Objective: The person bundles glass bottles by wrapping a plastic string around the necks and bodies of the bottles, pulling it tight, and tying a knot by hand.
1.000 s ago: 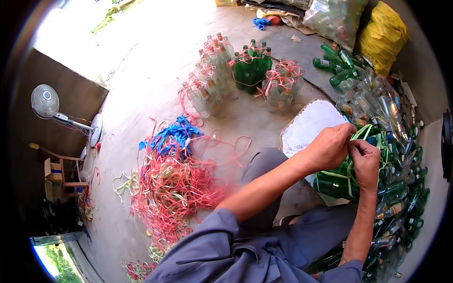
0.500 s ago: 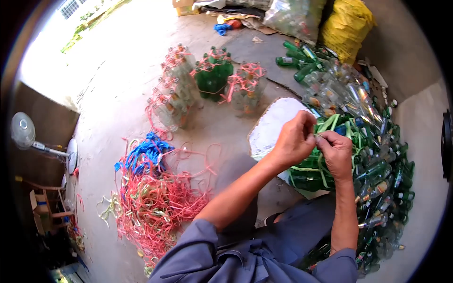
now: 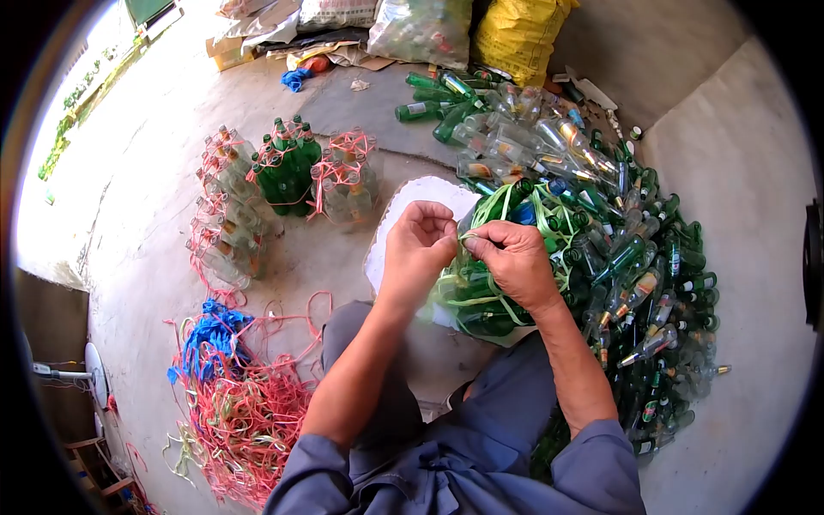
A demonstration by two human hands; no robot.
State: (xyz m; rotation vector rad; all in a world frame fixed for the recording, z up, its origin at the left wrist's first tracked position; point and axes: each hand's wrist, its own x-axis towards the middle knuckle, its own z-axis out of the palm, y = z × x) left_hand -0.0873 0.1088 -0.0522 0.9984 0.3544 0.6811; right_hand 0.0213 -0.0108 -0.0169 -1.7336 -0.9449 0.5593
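Thumb and forefinger of my right hand (image 3: 518, 266) pinch a thin green plastic strip (image 3: 541, 215) above a bundle of green glass bottles (image 3: 485, 319). Close on its left, my left hand (image 3: 419, 251) has its fingers curled toward the thumb; what lies between them is too small and blurred to make out. More green strips loop around the bottles and over their necks. The bundle rests on a white board (image 3: 396, 225) in front of my knees, partly hidden behind both hands.
A large heap of loose bottles (image 3: 635, 283) spreads along my right side. Tied bundles of clear bottles (image 3: 227, 215) and green bottles (image 3: 287, 176) stand ahead on the left. Tangled pink strips (image 3: 245, 412) lie by my left knee. Full sacks (image 3: 515, 39) stand at the back.
My view has swung to the right, so the scene sits further left. My hands have drawn slightly apart above the bottle bundle; the right still pinches the green strip.
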